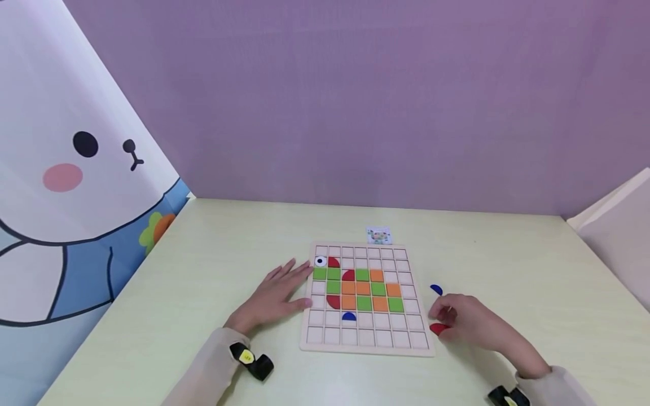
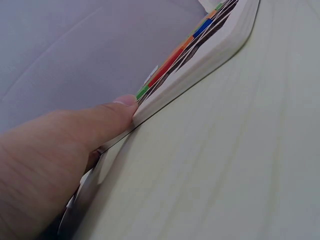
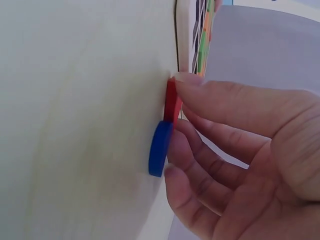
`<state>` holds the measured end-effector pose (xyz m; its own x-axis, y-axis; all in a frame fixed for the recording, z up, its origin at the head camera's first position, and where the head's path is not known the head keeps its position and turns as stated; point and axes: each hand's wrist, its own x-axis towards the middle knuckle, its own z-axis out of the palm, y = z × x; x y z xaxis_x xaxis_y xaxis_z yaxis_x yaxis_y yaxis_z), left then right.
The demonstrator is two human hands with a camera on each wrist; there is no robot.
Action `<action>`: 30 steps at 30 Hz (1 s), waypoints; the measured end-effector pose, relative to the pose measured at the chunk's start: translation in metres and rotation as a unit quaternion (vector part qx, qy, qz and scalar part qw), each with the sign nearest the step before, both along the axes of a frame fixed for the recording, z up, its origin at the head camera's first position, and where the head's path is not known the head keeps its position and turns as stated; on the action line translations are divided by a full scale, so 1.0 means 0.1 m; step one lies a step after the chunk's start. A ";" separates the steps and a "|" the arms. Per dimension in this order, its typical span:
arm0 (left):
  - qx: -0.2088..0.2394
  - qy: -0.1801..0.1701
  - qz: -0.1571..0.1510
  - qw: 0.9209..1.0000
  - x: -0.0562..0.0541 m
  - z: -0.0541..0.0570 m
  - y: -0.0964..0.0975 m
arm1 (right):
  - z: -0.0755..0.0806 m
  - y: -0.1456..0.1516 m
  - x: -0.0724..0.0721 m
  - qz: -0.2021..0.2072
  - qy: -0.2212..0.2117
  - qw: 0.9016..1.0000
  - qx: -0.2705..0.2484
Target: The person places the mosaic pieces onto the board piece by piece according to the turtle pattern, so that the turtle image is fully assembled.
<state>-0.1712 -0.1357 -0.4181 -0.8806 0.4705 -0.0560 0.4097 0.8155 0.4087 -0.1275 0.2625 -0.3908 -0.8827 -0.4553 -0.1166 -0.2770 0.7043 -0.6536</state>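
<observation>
A pale grid board (image 1: pixel 368 341) lies on the table, holding green, orange, red and blue flat pieces and a round eye piece (image 1: pixel 320 261). My left hand (image 1: pixel 271 299) lies at its left edge with fingers spread, the thumb (image 2: pixel 117 106) touching the rim. Just off the board's right edge, my right hand (image 1: pixel 472 321) pinches a red curved piece (image 1: pixel 438 329) between thumb and curled fingers, low over the table. In the right wrist view a blue rounded piece (image 3: pixel 160 149) overlaps the red one beside the fingertips. Another blue piece (image 1: pixel 436 289) shows just beyond the right hand.
A small picture card (image 1: pixel 379 235) sits behind the board's far edge. The purple backdrop (image 1: pixel 355 113) rises at the table's back. A cloth printed with a cartoon animal (image 1: pixel 86 208) hangs along the left, and a pale panel (image 1: pixel 619 237) stands at the right.
</observation>
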 end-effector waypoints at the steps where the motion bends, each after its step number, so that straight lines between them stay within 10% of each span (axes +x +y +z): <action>1: -0.001 -0.001 0.002 1.000 0.00 0.00 0.00 | 0.00 0.00 0.00 0.004 0.001 1.000 -0.001; 30: -0.004 0.003 -0.003 1.000 -0.01 0.00 0.01 | 0.03 -0.02 -0.21 0.006 -0.018 1.000 0.012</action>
